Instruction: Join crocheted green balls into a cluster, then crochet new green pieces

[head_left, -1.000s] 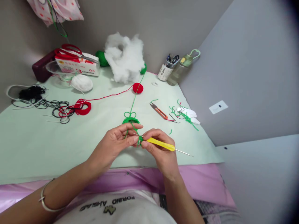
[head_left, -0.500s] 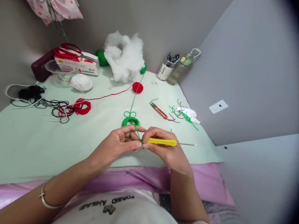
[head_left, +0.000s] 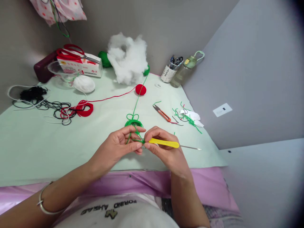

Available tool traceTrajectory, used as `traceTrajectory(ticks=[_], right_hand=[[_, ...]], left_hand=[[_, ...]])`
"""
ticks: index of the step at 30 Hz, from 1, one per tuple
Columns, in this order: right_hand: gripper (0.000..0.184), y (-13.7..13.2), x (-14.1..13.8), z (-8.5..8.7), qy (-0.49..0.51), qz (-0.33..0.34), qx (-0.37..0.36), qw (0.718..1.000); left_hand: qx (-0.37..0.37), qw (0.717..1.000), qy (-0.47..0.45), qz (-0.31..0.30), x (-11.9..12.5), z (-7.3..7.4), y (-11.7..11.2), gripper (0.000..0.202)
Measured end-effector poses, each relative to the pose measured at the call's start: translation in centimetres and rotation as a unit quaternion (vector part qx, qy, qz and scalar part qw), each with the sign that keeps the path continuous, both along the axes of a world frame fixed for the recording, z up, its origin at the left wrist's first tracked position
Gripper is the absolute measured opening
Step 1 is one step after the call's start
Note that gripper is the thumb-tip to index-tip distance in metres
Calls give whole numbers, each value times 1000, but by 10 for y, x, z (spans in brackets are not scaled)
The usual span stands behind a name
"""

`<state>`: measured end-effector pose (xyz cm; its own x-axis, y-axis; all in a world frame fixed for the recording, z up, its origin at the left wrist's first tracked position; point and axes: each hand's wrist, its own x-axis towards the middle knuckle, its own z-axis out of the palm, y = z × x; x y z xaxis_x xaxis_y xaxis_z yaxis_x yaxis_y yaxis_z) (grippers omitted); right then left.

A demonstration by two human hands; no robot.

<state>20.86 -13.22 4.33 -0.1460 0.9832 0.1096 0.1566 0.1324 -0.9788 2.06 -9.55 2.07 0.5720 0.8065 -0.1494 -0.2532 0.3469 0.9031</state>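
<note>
My left hand pinches a strand of green yarn, fingers closed around it just above the table's near edge. My right hand grips a yellow-handled crochet hook, its metal end sticking out to the right. The hook's working tip meets the green yarn between the two hands. The green strand runs away across the pale green table to a green yarn ball at the back. Loose green loops lie on the table just beyond my left fingers.
A red yarn ball, white stuffing, a white yarn ball, red and black tangles, orange snips, yarn scraps, red scissors on a box, a jar and a bottle lie around. A grey wall stands at right.
My right hand has turned the hook from pointing down-right to nearly level, and the hook tip has worked into the green yarn held by my left fingers.
</note>
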Motion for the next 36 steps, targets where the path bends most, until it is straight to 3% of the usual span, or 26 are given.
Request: traceTrajectory(ticks=[10, 22, 28, 36], right_hand=[[11, 0, -11, -11, 75, -61, 17, 995], [13, -15, -35, -35, 194, -190, 31, 962], [17, -12, -31, -34, 211, -174, -14, 962], [23, -3, -31, -31, 314, -141, -110, 933]], left_hand=[[-8, 997, 23, 73, 8, 6, -10, 37], [-9, 993, 25, 119, 7, 6, -16, 29], [-30, 996, -12, 82, 4, 7, -11, 26], [-16, 997, -23, 65, 3, 3, -12, 26]])
